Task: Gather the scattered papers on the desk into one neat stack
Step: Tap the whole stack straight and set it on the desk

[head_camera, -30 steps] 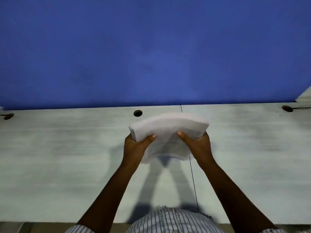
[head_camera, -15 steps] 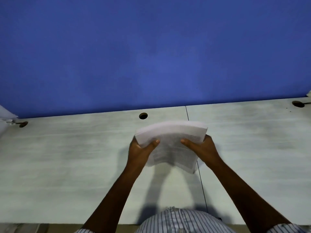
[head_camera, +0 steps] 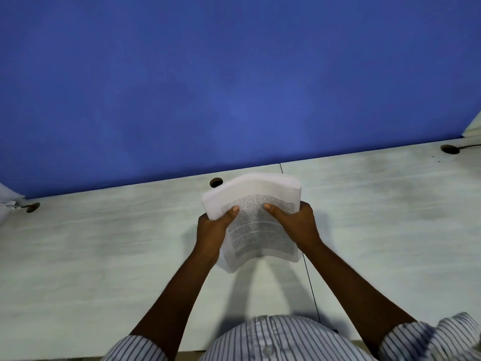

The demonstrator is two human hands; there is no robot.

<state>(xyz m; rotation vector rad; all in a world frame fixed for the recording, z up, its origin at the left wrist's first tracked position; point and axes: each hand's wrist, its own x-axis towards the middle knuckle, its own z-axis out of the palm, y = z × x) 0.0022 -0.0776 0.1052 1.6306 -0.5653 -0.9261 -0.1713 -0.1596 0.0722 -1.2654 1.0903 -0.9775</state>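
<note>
Holding the bowed stack of printed papers (head_camera: 260, 204) up over the counter (head_camera: 104, 243), pinched between left hand (head_camera: 212, 229) and right hand (head_camera: 296, 222), looks dicey, since loose bottom sheets could fan out and slip.

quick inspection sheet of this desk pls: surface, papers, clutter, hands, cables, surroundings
surface: pale desk, one seam across it, three round cable holes along the back edge.
job's things: stack of papers held up and bowed, printed side towards the camera; cannot tell whether its lower edge touches the desk.
clutter: white object cut off at the far left, possibly paper.
hands: left hand and right hand each grip a side of the stack, thumbs on the front sheet.
cables: thin dark cable runs from the rightmost hole to the frame edge.
surroundings: blue partition behind the desk; striped shirt at the bottom.
</note>
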